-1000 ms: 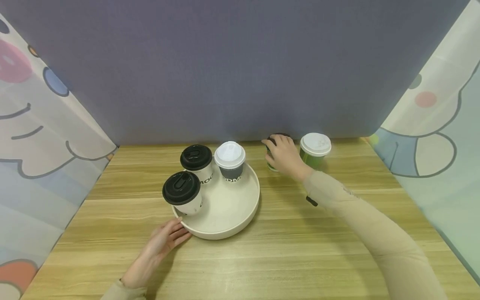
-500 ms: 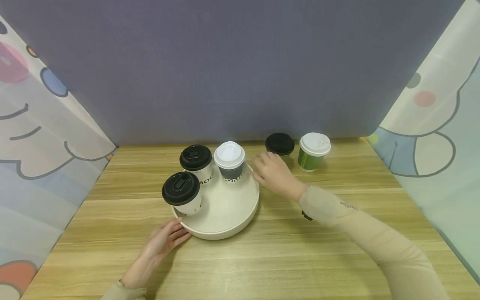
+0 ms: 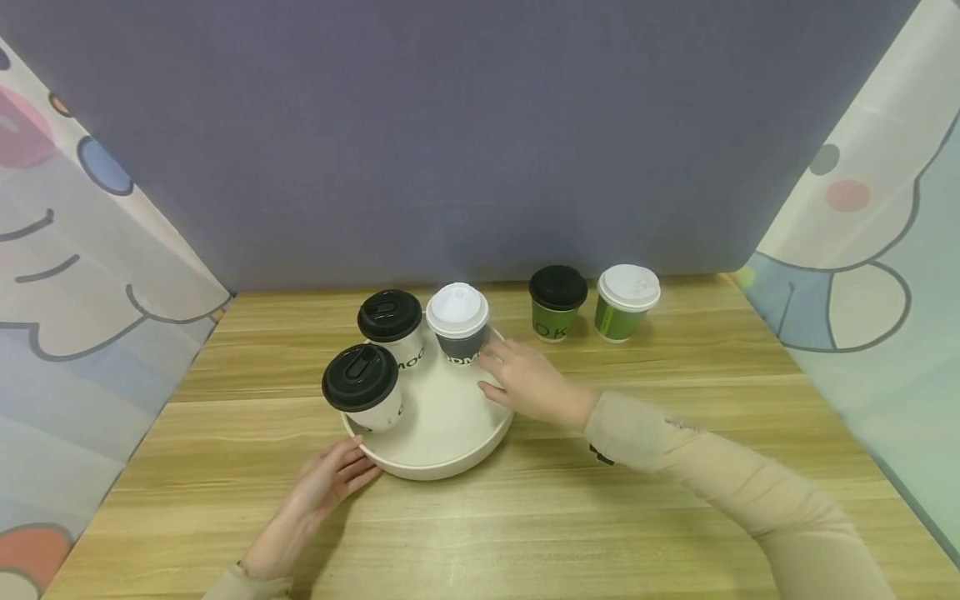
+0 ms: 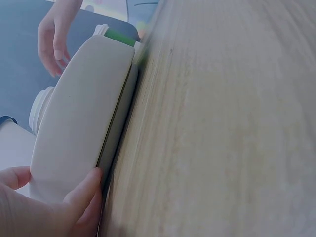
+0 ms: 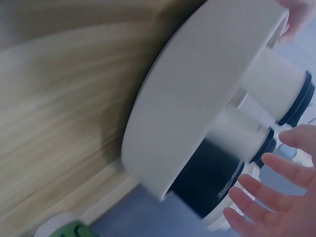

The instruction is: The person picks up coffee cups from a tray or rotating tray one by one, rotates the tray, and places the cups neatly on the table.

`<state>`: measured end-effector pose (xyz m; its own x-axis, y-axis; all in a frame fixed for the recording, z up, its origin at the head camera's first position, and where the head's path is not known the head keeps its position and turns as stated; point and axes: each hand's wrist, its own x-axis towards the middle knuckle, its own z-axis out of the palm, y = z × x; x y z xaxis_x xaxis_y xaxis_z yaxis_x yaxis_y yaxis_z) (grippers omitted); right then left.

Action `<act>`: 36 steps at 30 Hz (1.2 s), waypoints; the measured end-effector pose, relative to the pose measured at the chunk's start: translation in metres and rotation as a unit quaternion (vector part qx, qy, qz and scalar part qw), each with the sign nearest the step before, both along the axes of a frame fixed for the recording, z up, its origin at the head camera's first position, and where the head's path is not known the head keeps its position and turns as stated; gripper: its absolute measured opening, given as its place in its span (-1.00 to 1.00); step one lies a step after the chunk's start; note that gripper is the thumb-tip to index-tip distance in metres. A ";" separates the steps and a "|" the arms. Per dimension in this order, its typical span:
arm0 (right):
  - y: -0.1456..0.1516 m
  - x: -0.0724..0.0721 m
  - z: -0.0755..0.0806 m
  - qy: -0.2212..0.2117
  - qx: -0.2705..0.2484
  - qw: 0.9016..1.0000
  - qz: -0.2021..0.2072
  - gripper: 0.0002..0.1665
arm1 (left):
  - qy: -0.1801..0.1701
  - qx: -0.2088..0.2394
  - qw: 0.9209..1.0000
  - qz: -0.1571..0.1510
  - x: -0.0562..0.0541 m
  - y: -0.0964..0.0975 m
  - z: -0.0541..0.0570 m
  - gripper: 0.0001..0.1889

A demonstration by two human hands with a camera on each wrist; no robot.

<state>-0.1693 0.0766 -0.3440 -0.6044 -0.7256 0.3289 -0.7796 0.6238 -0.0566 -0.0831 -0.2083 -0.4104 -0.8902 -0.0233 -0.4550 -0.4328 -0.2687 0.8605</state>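
Hands well apart here: the left hand [image 3: 326,483] gripped the tray [image 3: 438,427] left of the table's [image 3: 570,533] middle, while the right hand [image 3: 527,381], fingers spread, hung by the white-lidded grey cup [image 3: 458,323]; a black-lidded green cup [image 3: 555,312] stood near the far edge.

Peering forward and down in the head view, from above the near side of the tray [image 3: 453,417], far enough back to catch the whole tray, plenty of table [image 3: 465,533] around it and the panel [image 3: 480,150] beyond. Over to the left wrist: down low, right up against the tray's near side, tipped sideways, facing along it toward the right hand [image 4: 54,38]. And on the right wrist: tipped again, close in from the tray's right, facing across toward the left hand [image 5: 298,19]. Sharing, wrist to wrist, tray, both hands and some cups [image 5: 271,86].
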 end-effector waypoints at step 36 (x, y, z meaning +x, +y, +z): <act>-0.064 0.053 -0.021 -0.008 0.133 0.985 0.110 -0.65 | 0.005 -0.001 1.000 -0.009 0.000 0.000 0.000 -0.56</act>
<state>-0.1167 0.0125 -0.3654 -0.4264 -0.8988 0.1020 -0.8979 0.4342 0.0730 -0.0827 -0.2087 -0.4108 -0.8954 -0.0088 -0.4452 -0.4280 -0.2586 0.8660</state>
